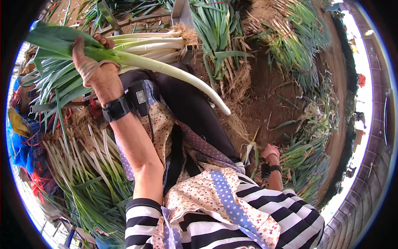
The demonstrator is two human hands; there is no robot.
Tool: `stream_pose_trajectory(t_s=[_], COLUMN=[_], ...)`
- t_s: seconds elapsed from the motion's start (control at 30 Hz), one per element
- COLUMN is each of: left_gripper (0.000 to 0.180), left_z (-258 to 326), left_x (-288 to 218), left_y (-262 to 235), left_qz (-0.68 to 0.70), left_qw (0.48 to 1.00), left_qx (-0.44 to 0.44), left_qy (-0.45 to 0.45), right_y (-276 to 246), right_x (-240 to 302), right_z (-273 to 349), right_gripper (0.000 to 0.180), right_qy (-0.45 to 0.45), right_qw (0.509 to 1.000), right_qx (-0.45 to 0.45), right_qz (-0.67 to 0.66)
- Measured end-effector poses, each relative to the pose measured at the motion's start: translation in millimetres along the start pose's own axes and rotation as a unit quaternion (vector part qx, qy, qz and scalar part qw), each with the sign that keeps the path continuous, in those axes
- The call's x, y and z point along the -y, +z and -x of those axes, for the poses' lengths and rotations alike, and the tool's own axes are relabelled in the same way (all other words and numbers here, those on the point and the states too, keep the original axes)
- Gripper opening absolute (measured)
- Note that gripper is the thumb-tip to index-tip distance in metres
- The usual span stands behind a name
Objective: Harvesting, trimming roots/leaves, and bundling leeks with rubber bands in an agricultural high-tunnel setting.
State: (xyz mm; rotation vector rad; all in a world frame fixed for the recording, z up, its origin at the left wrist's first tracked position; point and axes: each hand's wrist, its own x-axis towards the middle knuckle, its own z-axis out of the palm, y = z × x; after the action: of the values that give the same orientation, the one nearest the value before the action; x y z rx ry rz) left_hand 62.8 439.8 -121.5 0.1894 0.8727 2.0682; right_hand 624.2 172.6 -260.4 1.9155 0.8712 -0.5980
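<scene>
My left hand (93, 62), with a beige covering about its palm, grips a leek (166, 68) where the white stalk turns into broad green leaves. The stalk reaches across above my dark-trousered legs, its pale end to the right. Beneath it lies a pile of leeks (153, 43) with white stalks and roots toward the right. Low on the right, my right hand (271, 151) is closed beside a heap of green leaves (298, 153). A pale, limp strip of leaf (249, 152) hangs near it. Whatever its fingers may hold is too small to make out.
More leeks with thin white stalks (89, 162) lie at the left. Bundled leeks (215, 33) and another large heap (296, 37) rest on brown soil (269, 95) ahead. A metal frame (143, 18) stands by the pile; blue crates (33, 130) are at the far left.
</scene>
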Motion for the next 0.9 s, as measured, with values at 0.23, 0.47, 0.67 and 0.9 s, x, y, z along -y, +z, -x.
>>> stream_pose_trajectory(t_s=[0.23,0.47,0.67,0.9], left_gripper=[0.026,0.027,0.029,0.035], left_z=[1,-17,-79,-199], left_x=[-2,-20,-72,-93], left_y=[10,34,55,34], left_qz=[0.01,0.015,-0.014,-0.151], left_qw=[0.999,0.994,0.995,0.985], left_qx=[-0.031,-0.104,-0.016,-0.009], left_qy=[0.026,0.037,0.097,0.083], right_y=[-117,-233,-320,-409], right_x=[63,201,276,388], right_z=[74,120,127,136], right_gripper=[0.046,0.052,0.044,0.034], right_qy=[-0.254,-0.412,-0.437,-0.543], right_qw=[0.789,0.543,0.509,0.598], right_qx=[-0.432,-0.692,-0.709,-0.556], right_qz=[-0.356,-0.238,-0.215,-0.198])
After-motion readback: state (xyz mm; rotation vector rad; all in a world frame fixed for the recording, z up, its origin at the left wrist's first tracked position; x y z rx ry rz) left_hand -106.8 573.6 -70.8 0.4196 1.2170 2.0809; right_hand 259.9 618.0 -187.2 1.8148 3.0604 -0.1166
